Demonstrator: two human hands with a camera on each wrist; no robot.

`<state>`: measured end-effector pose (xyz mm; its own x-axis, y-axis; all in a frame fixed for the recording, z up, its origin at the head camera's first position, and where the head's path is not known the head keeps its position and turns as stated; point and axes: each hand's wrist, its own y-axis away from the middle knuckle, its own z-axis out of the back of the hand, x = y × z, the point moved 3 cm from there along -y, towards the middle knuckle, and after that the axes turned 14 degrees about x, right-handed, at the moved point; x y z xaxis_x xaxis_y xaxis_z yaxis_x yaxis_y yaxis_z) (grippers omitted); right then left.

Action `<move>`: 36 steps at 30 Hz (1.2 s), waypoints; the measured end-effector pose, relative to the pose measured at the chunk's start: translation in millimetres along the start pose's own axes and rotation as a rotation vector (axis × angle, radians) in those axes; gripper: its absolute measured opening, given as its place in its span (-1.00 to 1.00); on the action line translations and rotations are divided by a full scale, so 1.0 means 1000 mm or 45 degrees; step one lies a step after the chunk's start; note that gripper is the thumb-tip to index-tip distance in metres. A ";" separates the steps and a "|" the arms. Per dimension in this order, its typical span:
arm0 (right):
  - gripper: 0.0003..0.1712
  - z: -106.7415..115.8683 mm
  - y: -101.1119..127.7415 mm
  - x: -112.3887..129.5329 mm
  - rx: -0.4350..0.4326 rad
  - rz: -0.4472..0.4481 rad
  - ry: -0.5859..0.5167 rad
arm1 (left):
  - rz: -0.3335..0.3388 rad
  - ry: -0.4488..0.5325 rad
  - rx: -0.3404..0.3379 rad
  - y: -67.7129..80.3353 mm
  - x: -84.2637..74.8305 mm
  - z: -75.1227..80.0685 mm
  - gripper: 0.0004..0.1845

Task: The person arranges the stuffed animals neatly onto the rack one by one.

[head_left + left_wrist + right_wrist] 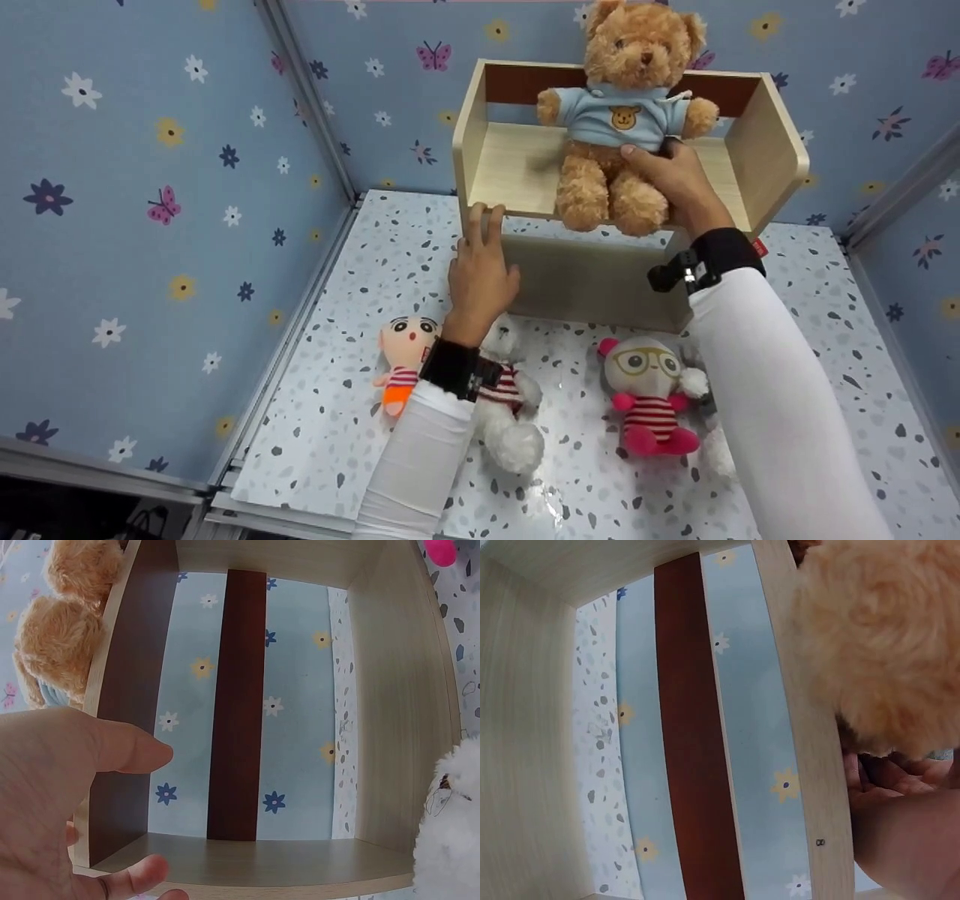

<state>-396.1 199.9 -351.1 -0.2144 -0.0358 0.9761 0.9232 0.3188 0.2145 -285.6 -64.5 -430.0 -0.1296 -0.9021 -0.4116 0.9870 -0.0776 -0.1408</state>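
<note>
Step in hand looks like seating the teddy bear [628,120] on the upper shelf of the wooden shelf unit [772,150], which stands toward the far edge of the speckled surface [337,420]. The bear sits upright at the shelf's front edge, legs hanging over the lip, right of centre. Right hand [675,184] reaches up from below with the arm extended, fingers curled round the bear's lower body and leg, thumb on its hip; the right wrist view shows the fur bunched against the palm. Left hand [480,266] holds nothing, fingers straight and flat against the shelf's front edge near its left corner, seemingly steadying the unit. Next move likely calls for pushing the bear deeper so it doesn't tip forward before letting go. Three small plush dolls lie on the surface in front of the unit, under the forearms.
</note>
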 end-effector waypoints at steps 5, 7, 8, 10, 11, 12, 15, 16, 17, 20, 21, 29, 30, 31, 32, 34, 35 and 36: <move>-0.09 0.000 0.001 -0.001 -0.006 0.016 -0.008 | 0.009 0.007 0.010 0.001 0.000 0.000 -0.05; -0.08 0.000 0.001 -0.002 -0.016 0.029 0.004 | 0.008 0.012 0.004 0.001 -0.001 0.001 -0.05; -0.08 0.001 0.001 -0.002 -0.015 0.040 0.004 | 0.005 0.009 -0.001 0.001 -0.001 0.002 -0.06; -0.09 0.001 0.001 -0.003 -0.009 0.068 -0.019 | -0.006 0.006 -0.011 0.002 -0.001 0.003 -0.07; -0.10 0.001 0.002 -0.004 -0.002 0.081 -0.034 | -0.010 0.003 -0.013 0.002 -0.001 0.003 -0.08; -0.11 0.001 0.002 -0.004 0.001 0.092 -0.049 | -0.013 -0.001 -0.013 0.002 -0.001 0.002 -0.08; -0.11 0.001 0.003 -0.005 0.010 0.106 -0.084 | -0.011 -0.011 -0.007 0.002 -0.001 0.001 -0.09; -0.10 0.001 0.003 -0.005 0.009 0.103 -0.083 | -0.004 -0.010 -0.003 0.002 -0.001 0.001 -0.08; -0.09 0.000 0.004 -0.005 0.007 0.096 -0.079 | 0.003 -0.009 0.004 0.002 -0.001 0.001 -0.07; -0.07 0.001 0.005 -0.004 -0.005 0.080 -0.051 | 0.014 -0.006 0.012 0.002 -0.001 0.002 -0.06; -0.08 0.001 0.006 -0.004 -0.010 0.083 -0.039 | 0.015 -0.005 0.014 0.001 -0.001 0.002 -0.06; -0.14 0.004 0.012 -0.010 -0.030 0.118 -0.031 | 0.044 -0.001 0.053 0.001 0.000 0.002 -0.04; -0.15 0.004 0.012 -0.011 -0.029 0.132 -0.038 | 0.048 0.002 0.057 0.001 0.000 0.003 -0.03; -0.16 0.003 0.013 -0.011 -0.024 0.146 -0.048 | 0.051 0.005 0.062 0.001 0.000 0.002 -0.03; -0.17 0.003 0.014 -0.011 -0.023 0.156 -0.050 | 0.053 0.007 0.066 0.001 0.000 0.002 -0.02; -0.19 0.003 0.016 -0.012 -0.020 0.180 -0.055 | 0.053 0.014 0.070 0.001 0.000 0.003 -0.01; -0.20 0.003 0.017 -0.012 -0.022 0.191 -0.053 | 0.052 0.016 0.070 0.001 0.000 0.003 0.00; -0.21 0.003 0.018 -0.012 -0.025 0.200 -0.055 | 0.048 0.016 0.066 0.001 -0.001 0.003 -0.01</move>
<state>-377.5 209.5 -359.1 -0.0802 0.0537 0.9953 0.9524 0.2987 0.0606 -284.2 -65.2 -427.3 -0.0928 -0.8995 -0.4270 0.9948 -0.0655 -0.0783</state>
